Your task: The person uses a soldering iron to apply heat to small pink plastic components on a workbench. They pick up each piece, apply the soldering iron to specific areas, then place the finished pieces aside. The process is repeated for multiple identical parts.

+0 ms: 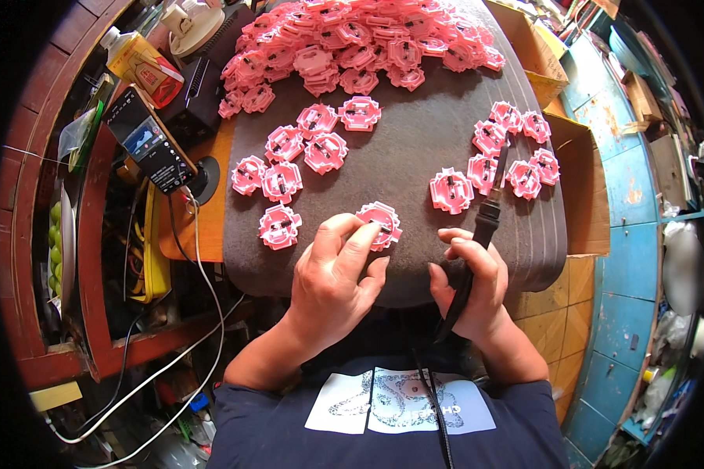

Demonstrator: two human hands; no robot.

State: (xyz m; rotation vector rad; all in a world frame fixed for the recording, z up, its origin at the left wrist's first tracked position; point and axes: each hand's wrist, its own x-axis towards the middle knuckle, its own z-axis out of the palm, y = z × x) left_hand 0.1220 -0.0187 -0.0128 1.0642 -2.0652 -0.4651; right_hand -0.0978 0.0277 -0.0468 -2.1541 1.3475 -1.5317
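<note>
My left hand (332,270) pinches with its fingertips at the inner edge of a pink plastic part (381,213) near the front of the grey mat; whether a small piece is between the fingers is hidden. My right hand (477,277) is closed round the black handle of a soldering iron (487,220), its tip pointing up and away, over the right-hand group of pink parts (524,180). Just left of that tool lies a single pink part (450,191). Several more pink parts with black inserts (281,181) lie left of my left hand.
A large heap of pink parts (352,47) covers the mat's far end. On the left stand a phone (150,141) on a holder and a yellow-red bottle (145,66). White cables (220,328) hang beside the table. Cardboard boxes (587,187) line its right side.
</note>
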